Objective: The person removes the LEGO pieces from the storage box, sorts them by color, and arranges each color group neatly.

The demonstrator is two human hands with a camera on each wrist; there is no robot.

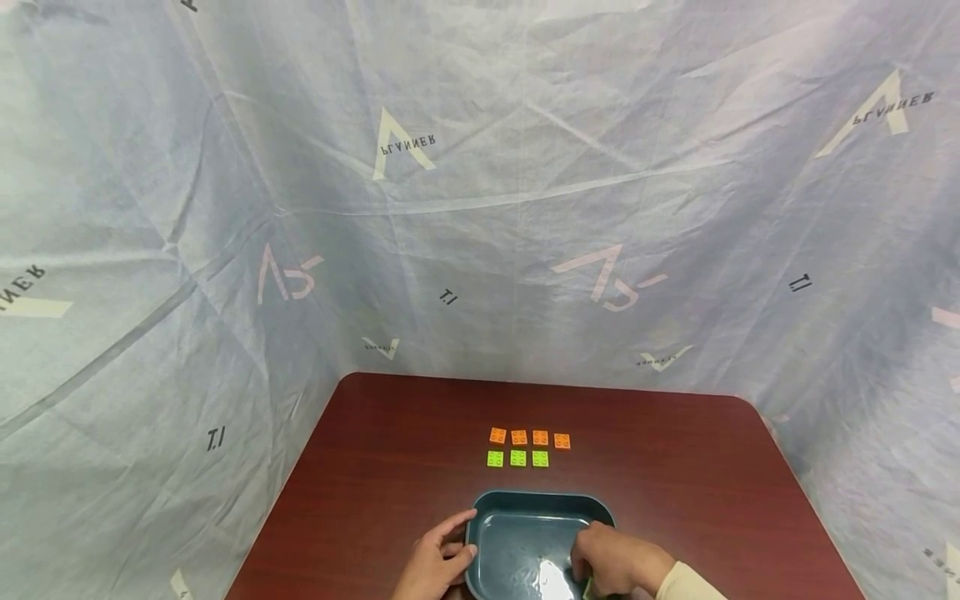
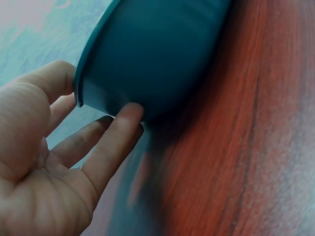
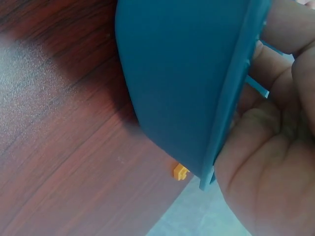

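Note:
A dark teal tray lies near the front edge of the table. At its left end my left hand holds the rim. In the left wrist view, the thumb of that left hand meets the rim while a fingertip touches the outer wall of the tray. My right hand reaches into the tray's right side with curled fingers. A bit of a green brick shows at those fingertips, mostly hidden by the hand. In the right wrist view, the right hand bends over the tray's rim.
Beyond the tray lie a row of several orange brick pieces and a row of three green bricks. An orange brick peeks past the tray's corner in the right wrist view. Grey printed cloth hangs around the reddish-brown table.

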